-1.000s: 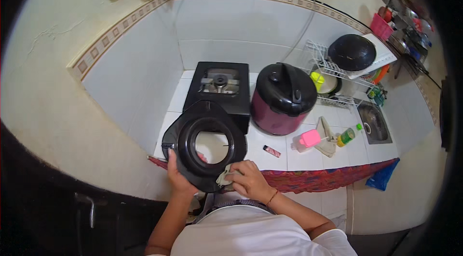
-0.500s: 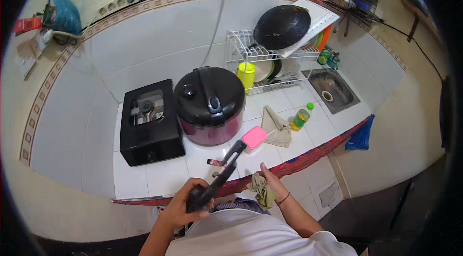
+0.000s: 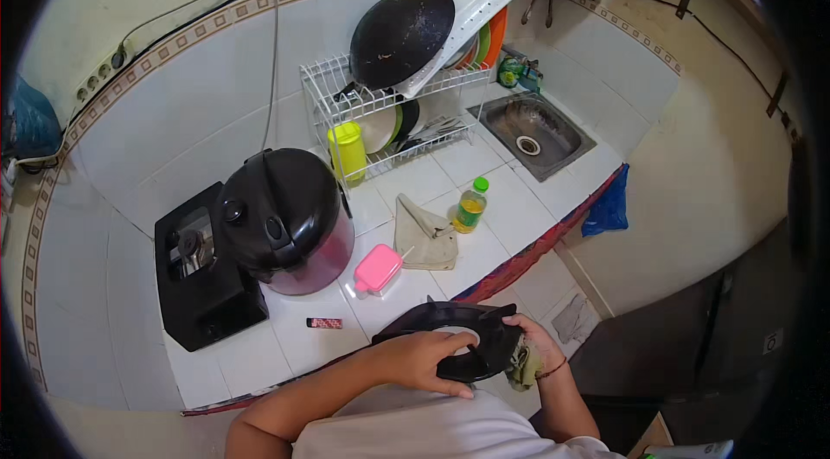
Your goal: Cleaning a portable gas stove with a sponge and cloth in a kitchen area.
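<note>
My left hand (image 3: 421, 360) grips the near rim of a black ring-shaped stove top piece (image 3: 462, 334), held flat in front of my chest just off the counter's front edge. My right hand (image 3: 533, 347) holds the ring's right side with a crumpled greyish cloth (image 3: 522, 366) pressed against it. The black single-burner stove (image 3: 203, 277) it matches stands on the white tiled counter (image 3: 303, 347) to my left.
A black rice cooker (image 3: 285, 217) sits beside the stove. Near it lie a pink box (image 3: 378, 269), a small lighter (image 3: 323, 322), a folded cloth (image 3: 424, 239) and an oil bottle (image 3: 471, 204). A dish rack (image 3: 389, 109) with a wok and a steel sink (image 3: 532, 132) stand farther right.
The view has swung right, from the stove toward the sink. The black ring has gone from above the stove down to my chest, now held flat in both hands.
</note>
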A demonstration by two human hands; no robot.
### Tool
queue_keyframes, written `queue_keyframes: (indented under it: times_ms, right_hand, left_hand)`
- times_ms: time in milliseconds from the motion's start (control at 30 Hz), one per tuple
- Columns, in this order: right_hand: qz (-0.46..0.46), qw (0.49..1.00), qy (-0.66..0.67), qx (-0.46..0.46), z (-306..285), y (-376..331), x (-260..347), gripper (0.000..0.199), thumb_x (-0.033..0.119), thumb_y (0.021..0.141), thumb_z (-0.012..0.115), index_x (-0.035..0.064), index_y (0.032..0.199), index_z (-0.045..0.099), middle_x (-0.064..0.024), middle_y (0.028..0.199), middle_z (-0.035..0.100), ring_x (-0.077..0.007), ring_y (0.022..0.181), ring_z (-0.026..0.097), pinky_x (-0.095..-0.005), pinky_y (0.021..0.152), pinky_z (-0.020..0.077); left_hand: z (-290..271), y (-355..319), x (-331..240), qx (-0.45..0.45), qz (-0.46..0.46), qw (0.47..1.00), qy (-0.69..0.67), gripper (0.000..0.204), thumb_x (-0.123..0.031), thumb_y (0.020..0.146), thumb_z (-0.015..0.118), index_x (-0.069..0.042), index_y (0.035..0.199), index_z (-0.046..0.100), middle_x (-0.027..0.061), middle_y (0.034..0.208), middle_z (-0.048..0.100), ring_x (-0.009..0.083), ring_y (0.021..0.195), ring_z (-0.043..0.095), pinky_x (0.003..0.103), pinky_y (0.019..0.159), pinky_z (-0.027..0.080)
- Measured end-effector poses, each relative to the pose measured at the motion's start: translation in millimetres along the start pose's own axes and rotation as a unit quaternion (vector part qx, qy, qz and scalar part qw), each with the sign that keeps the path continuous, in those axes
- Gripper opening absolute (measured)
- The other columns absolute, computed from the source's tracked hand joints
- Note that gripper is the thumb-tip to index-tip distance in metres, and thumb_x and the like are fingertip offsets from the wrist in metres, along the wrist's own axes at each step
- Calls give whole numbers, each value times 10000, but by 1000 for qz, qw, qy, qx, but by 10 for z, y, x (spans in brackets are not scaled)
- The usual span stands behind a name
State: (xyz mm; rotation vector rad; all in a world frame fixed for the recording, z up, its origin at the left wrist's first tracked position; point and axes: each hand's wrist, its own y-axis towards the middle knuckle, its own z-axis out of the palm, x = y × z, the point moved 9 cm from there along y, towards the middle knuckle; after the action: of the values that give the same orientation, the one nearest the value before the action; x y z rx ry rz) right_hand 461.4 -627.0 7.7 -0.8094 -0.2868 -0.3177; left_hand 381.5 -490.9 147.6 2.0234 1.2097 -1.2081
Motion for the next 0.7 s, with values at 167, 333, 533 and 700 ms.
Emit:
queue_keyframes:
  times_ms: [167, 333, 533, 700]
  right_hand:
    - [-61, 996, 53, -39, -482, -45, 432, 266, 193, 829, 574, -10, 990, 637, -126, 885, 698, -249, 743, 684, -347, 700, 573]
    - [-268, 944, -36, -191, -1074, -153, 1300, 235, 236, 805, 618, 48, 945, 619, -69, 771, 654, -203, 595, 623, -321, 526, 515]
    - [-395, 905, 14, -156, -1209, 269, 1926, 279, 242, 839, 603, 29, 1020, 594, -74, 888, 652, -206, 722, 646, -324, 639, 537]
    - [-423, 891, 38, -161, -1103, 857, 2163, 291, 283, 878, 577, 33, 1025, 593, -69, 873, 650, -208, 720, 648, -329, 629, 538]
  left_hand:
    - [-122, 261, -76, -116, 141, 978, 104, 748, -420, 820, 680, -43, 1387, 371, 213, 1209, 529, 332, 1100, 547, 389, 934, 427]
    - [-357, -80, 319, -117, -16, 993, -16, 648, -328, 869, 646, -31, 1380, 382, 198, 1271, 503, 315, 1097, 550, 382, 943, 431]
    - [-503, -949, 666, -248, -204, 945, -55, 574, -137, 872, 639, -45, 1379, 384, 146, 1259, 539, 218, 1027, 612, 333, 887, 471]
    - [-540, -1575, 904, -400, -237, 875, -134, 572, -37, 864, 612, -40, 1387, 380, 108, 1246, 550, 165, 1015, 601, 298, 876, 470]
